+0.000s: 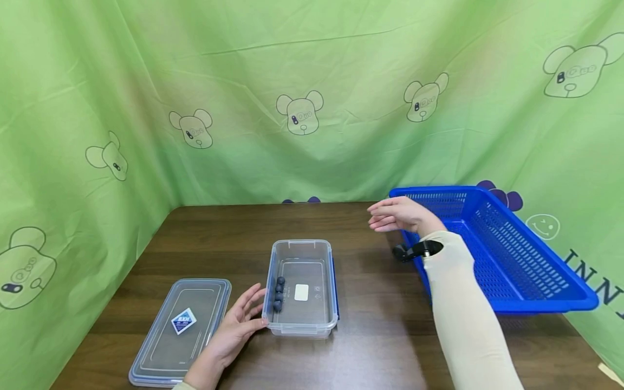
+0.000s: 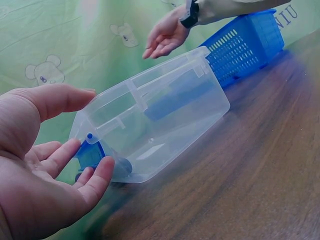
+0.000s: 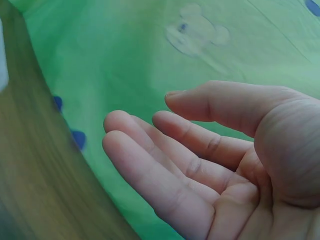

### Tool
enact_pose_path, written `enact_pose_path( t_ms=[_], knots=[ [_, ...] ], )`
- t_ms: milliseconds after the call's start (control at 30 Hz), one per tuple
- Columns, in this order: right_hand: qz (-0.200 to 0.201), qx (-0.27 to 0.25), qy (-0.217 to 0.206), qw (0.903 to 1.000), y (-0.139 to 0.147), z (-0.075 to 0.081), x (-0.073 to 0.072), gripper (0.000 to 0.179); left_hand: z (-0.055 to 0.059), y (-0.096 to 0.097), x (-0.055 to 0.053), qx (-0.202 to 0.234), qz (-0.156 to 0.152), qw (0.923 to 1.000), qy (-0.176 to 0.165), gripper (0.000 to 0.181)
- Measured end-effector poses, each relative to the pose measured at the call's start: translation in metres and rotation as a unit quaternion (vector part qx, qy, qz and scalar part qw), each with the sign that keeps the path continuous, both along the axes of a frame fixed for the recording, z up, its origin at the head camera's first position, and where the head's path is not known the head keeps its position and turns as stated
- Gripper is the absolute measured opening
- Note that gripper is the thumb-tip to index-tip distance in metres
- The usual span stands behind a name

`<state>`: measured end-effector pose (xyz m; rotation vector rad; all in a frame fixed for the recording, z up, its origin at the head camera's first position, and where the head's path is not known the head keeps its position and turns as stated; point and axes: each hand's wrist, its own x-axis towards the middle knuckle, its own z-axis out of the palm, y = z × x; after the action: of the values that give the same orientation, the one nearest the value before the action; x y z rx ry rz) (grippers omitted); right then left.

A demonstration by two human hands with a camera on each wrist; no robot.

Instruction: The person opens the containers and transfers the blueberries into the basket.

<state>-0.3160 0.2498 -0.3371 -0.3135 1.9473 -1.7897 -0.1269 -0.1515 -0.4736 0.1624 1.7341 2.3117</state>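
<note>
A clear plastic food container [image 1: 302,328] stands uncovered on the table. Inside, several small dark-blue balls resembling blueberries [image 1: 278,297] lie in a row along its left wall. My left hand [image 1: 240,324] is at the container's front left corner, the thumb touching or nearly touching the rim; in the left wrist view its loosely bent fingers [image 2: 102,182] lie beside the wall without closing round it. My right hand [image 1: 401,214] hovers near the left rim of a blue plastic basket [image 1: 548,304]. In the right wrist view that hand [image 3: 215,165] is relaxed, with nothing in it.
The container's clear lid [image 1: 166,352], with a blue-and-white diamond sticker [image 1: 183,320], lies flat on the left of the wooden table [image 1: 380,346]. Blue clips hang on the container's sides. A green printed cloth [image 1: 341,59] encloses the back and sides.
</note>
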Motion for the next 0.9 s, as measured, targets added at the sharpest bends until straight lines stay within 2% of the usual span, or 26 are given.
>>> enact_pose_path(
  t_ms=[233,600,900],
  knots=[
    [0.034,0.010,0.002,0.9994,-0.051,-0.014,0.001,0.035,0.001,0.000,0.000,-0.001,0.003,1.0000,-0.001,0.088],
    [0.081,0.045,-0.037,0.9950,-0.138,-0.040,0.014,0.040,-0.001,0.000,0.001,-0.004,0.006,1.0000,-0.002,0.088],
    [0.115,0.097,-0.057,0.9869,-0.188,-0.065,0.023,0.030,0.001,0.002,0.001,-0.004,0.001,1.0000,-0.002,0.087]
  ],
)
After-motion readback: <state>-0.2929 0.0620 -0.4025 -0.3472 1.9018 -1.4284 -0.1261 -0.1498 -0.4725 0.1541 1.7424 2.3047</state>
